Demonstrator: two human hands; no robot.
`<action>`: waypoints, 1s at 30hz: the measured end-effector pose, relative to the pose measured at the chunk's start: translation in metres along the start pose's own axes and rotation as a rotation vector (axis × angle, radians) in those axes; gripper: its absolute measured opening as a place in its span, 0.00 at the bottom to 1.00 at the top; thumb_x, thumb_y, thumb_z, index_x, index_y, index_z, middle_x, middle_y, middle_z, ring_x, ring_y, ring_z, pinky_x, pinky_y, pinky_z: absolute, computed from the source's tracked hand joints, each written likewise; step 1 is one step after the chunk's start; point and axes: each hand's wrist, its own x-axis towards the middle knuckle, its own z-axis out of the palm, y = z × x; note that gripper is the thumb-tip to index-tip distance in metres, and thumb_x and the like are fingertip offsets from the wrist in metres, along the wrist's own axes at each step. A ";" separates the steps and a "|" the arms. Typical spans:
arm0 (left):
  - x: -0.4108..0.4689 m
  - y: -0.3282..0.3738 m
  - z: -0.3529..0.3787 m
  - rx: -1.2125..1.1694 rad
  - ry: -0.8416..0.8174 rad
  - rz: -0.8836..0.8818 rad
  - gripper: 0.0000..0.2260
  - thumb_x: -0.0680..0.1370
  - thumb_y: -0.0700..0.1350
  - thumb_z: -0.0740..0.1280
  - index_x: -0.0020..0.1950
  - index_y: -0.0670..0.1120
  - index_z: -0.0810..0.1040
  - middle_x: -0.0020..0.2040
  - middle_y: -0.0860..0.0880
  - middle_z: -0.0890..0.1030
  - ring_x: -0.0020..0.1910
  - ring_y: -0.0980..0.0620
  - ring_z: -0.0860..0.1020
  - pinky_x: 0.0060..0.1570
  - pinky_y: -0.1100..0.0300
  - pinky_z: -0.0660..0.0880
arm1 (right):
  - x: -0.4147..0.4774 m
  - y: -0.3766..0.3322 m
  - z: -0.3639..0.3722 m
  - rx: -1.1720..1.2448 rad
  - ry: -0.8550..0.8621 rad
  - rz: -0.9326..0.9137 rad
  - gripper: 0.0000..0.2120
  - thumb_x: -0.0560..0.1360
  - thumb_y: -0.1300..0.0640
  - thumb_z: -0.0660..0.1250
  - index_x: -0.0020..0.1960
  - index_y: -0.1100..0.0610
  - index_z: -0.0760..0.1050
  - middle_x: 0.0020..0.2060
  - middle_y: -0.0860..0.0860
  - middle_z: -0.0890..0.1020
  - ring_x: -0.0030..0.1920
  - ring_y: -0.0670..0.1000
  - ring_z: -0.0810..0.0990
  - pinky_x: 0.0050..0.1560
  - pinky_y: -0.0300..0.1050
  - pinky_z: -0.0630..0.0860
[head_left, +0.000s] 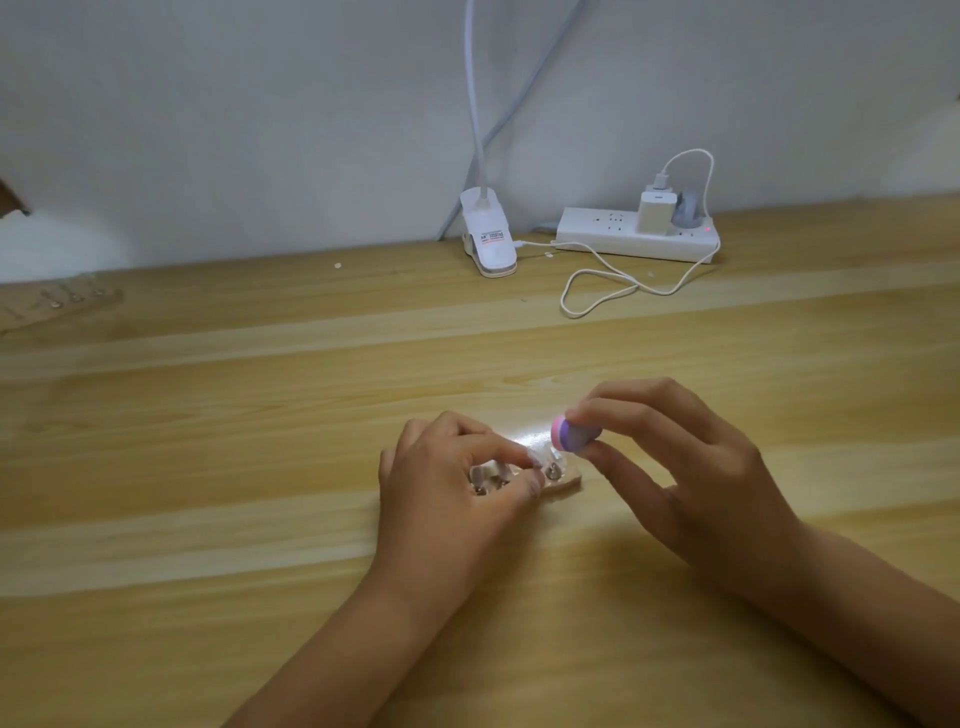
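Observation:
A small pale card (563, 482) with clear plastic blisters and small metal pieces on it lies on the wooden table (260, 467) in front of me. My left hand (447, 483) rests over its left part, thumb and forefinger pinching one clear blister. My right hand (691, 467) hovers just right of the card and pinches a small round pink and purple object (571, 435) between thumb and forefinger, its flat pink face turned left toward the card. A bright spot of light falls on the table behind the card.
At the back by the white wall stand a white clip lamp base (491, 236) with a gooseneck, and a white power strip (639, 236) with a charger plugged in. A white cable (608, 283) loops on the table between them. A brown strip (57, 306) lies far left.

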 end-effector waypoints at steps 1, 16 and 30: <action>0.000 0.000 0.000 0.017 -0.012 0.006 0.11 0.68 0.53 0.77 0.35 0.68 0.77 0.40 0.61 0.77 0.48 0.64 0.70 0.50 0.68 0.59 | 0.000 0.000 0.000 0.000 -0.013 0.003 0.06 0.77 0.67 0.71 0.54 0.63 0.82 0.49 0.53 0.82 0.50 0.50 0.81 0.55 0.45 0.77; 0.001 -0.003 -0.003 0.075 -0.049 0.040 0.11 0.66 0.53 0.77 0.36 0.63 0.76 0.40 0.60 0.79 0.47 0.63 0.70 0.49 0.66 0.60 | 0.006 -0.010 -0.001 -0.090 -0.278 0.176 0.17 0.72 0.52 0.63 0.55 0.61 0.81 0.37 0.42 0.69 0.42 0.54 0.76 0.54 0.51 0.78; 0.001 -0.006 -0.002 0.045 -0.062 0.042 0.10 0.66 0.54 0.77 0.35 0.62 0.76 0.38 0.61 0.78 0.46 0.64 0.70 0.49 0.72 0.57 | 0.006 -0.002 0.003 0.004 -0.238 0.141 0.07 0.71 0.60 0.78 0.48 0.57 0.83 0.32 0.39 0.64 0.37 0.56 0.75 0.62 0.57 0.77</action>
